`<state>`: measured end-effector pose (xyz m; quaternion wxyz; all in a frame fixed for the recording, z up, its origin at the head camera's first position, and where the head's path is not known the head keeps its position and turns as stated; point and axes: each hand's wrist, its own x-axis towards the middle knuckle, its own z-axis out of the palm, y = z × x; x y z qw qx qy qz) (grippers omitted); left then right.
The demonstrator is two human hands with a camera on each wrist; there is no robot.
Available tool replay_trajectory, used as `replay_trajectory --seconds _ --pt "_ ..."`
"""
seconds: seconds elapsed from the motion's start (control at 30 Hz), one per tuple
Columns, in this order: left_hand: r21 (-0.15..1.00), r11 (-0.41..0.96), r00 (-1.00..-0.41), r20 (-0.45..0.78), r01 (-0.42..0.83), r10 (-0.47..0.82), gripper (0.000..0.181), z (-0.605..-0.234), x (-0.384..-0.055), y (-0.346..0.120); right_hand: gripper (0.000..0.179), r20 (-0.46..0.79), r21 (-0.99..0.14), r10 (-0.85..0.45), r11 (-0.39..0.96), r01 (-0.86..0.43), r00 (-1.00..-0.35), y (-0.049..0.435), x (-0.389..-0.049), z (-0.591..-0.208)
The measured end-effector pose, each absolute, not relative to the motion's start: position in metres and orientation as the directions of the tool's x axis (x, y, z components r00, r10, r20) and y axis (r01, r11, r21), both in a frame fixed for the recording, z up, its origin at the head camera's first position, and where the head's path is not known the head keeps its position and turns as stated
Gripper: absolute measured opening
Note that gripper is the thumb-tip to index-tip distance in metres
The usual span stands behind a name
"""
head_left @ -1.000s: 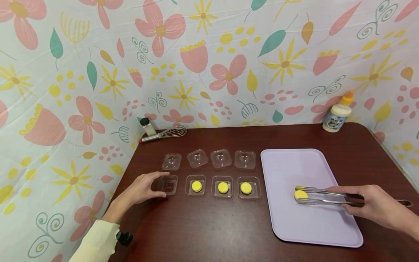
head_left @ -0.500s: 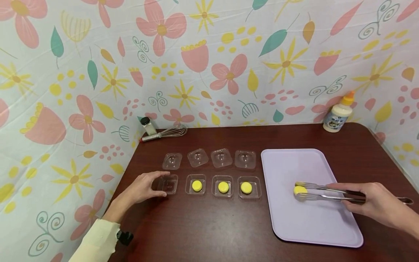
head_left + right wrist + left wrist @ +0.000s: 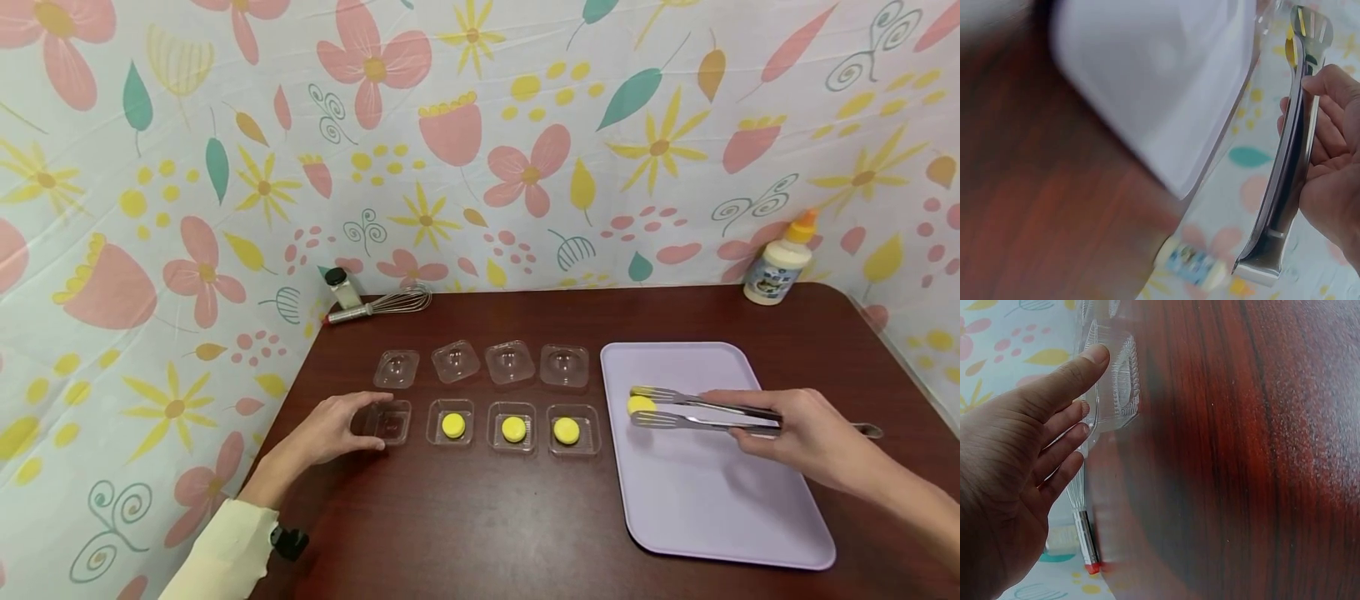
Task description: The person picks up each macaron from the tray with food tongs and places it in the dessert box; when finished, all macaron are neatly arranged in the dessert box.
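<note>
My right hand (image 3: 813, 433) grips metal tongs (image 3: 678, 422) above the left part of the lilac tray (image 3: 720, 508). A small round yellow piece (image 3: 639, 405) is pinched between the slotted tong tips. In the right wrist view the thumb lies along the tongs (image 3: 1288, 169). At the left, my left hand (image 3: 330, 429) holds a clear plastic box (image 3: 393, 425) by its left side, thumb at the near corner and index finger at the far one. Nothing lies in that box. Three similar boxes beside it, such as the nearest box (image 3: 450, 440), each contain one yellow disc.
Several clear domed lids (image 3: 564, 365) lie in a row behind the boxes. A whisk (image 3: 390, 304) and a small black-capped jar (image 3: 343, 289) are at the back left. A white bottle with an orange nozzle (image 3: 776, 271) stands at the back right, by the patterned cloth.
My right hand has moved left over the tray, carrying the tongs and the yellow piece toward the tray's left edge. The left hand stays at its box.
</note>
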<state>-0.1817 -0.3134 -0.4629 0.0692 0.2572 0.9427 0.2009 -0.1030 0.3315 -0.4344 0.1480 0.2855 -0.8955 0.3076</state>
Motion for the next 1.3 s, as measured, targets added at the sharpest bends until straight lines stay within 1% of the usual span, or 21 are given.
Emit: replay_trajectory --seconds 0.23,0.5,0.77,1.0,1.1,1.3 --pt "0.412 0.788 -0.858 -0.028 0.457 0.513 0.073 -0.463 -0.182 -0.311 0.064 0.446 -0.456 -0.482 0.603 -0.654 -0.754 0.287 -0.121 -0.423" --pt "0.412 0.791 -0.858 -0.039 0.453 0.512 0.074 -0.466 -0.179 -0.310 0.058 0.420 -0.517 -0.530 0.527 -0.674 -0.737 0.227 -0.132 -0.413" --pt "0.406 0.784 -0.856 -0.009 0.469 0.516 0.073 -0.464 -0.180 -0.309 0.053 0.298 -0.596 -0.571 0.515 -0.616 -0.765 0.173 -0.147 -0.404" --pt "0.403 0.792 -0.861 -0.020 0.458 0.508 0.073 -0.464 -0.181 -0.310 0.051 0.229 -0.638 -0.626 0.481 -0.601 -0.745 0.123 -0.162 -0.414" --pt "0.405 0.793 -0.862 -0.020 0.456 0.506 0.073 -0.464 -0.181 -0.310 0.052 0.233 -0.639 -0.644 0.463 -0.614 -0.729 0.102 -0.168 -0.420" --pt "0.407 0.796 -0.866 -0.024 0.447 0.499 0.073 -0.465 -0.181 -0.309 0.050 0.285 -0.591 -0.671 0.439 -0.676 -0.685 0.062 -0.176 -0.427"
